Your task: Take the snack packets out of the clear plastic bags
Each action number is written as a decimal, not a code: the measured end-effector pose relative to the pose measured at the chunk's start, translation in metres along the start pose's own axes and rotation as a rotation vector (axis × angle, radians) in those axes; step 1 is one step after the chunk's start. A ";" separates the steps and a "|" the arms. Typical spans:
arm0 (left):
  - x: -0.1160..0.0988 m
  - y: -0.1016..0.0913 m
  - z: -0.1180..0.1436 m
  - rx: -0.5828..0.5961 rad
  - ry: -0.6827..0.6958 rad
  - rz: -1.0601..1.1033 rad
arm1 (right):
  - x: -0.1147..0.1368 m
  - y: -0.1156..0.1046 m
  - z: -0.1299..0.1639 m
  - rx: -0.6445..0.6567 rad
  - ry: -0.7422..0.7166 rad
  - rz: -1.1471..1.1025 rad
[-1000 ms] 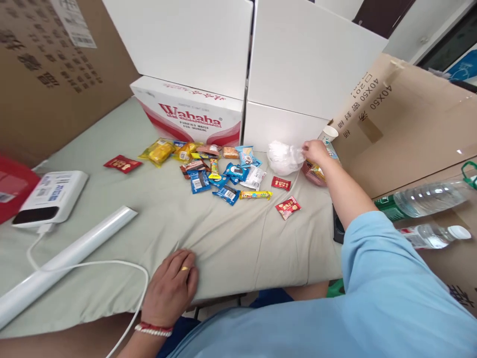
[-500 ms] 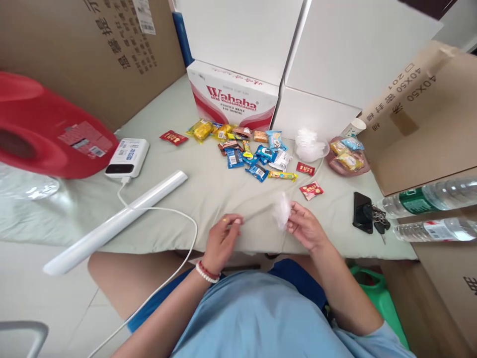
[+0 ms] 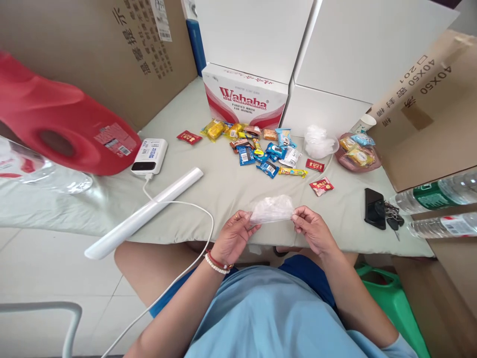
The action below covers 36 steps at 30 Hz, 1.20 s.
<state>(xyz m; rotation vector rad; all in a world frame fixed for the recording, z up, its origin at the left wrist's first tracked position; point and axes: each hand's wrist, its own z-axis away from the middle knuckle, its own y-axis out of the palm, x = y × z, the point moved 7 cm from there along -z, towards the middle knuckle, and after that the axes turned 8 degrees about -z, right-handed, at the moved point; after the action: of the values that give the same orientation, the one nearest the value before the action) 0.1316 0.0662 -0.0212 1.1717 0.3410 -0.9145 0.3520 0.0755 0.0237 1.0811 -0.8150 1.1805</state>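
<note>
A thin clear plastic bag (image 3: pixel 272 209) is stretched between both hands above the near edge of the cloth-covered table (image 3: pixel 208 194). My left hand (image 3: pixel 234 236) pinches its left end and my right hand (image 3: pixel 315 229) pinches its right end. Beyond the hands lies a scatter of several small wrapped snacks (image 3: pixel 261 149). A wad of more clear bags (image 3: pixel 317 142) sits at the back, beside a pink dish (image 3: pixel 372 163) holding a few snacks.
A white tube (image 3: pixel 145 211), a white power bank (image 3: pixel 149 155) with its cable and a red jug (image 3: pixel 63 129) lie left. A phone with keys (image 3: pixel 374 208) and two water bottles (image 3: pixel 436 196) are right. A Wahaha box (image 3: pixel 244 97), white boxes and cardboard stand behind.
My right hand drew a clear bag from the wad at the back to the table's near edge. My left hand lifted off the table and took the bag's other end.
</note>
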 end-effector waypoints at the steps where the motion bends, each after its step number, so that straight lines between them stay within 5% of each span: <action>1: -0.003 -0.001 0.000 -0.004 0.019 0.019 | -0.005 0.002 0.002 0.032 0.021 0.015; 6: -0.021 -0.004 0.005 0.017 0.075 0.008 | -0.027 0.017 0.012 0.321 0.169 0.080; 12: -0.031 0.021 0.019 0.231 0.024 -0.095 | -0.019 -0.008 -0.007 0.011 0.082 -0.141; 14: -0.030 0.027 0.021 0.272 0.029 -0.184 | -0.025 0.003 -0.005 0.091 0.161 -0.202; 18: -0.034 0.030 0.016 0.245 0.179 -0.599 | -0.045 0.045 0.018 0.450 0.454 -0.233; 20: -0.035 0.029 0.013 0.217 0.229 -0.715 | -0.051 0.052 0.022 0.480 0.504 -0.203; 27: -0.020 0.013 0.011 0.100 0.108 -0.513 | -0.035 0.031 -0.001 0.195 0.182 -0.107; 31: -0.024 0.006 0.011 0.007 0.172 -0.398 | -0.021 0.022 -0.005 0.095 -0.038 -0.078; 36: -0.023 0.006 0.008 0.026 0.151 -0.184 | -0.026 0.019 -0.004 0.068 -0.022 -0.142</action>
<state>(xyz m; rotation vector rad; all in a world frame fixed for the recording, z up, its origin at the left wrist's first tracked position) 0.1206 0.0699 0.0010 1.2512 0.5682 -0.9945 0.3278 0.0717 0.0025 1.1899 -0.7075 1.0842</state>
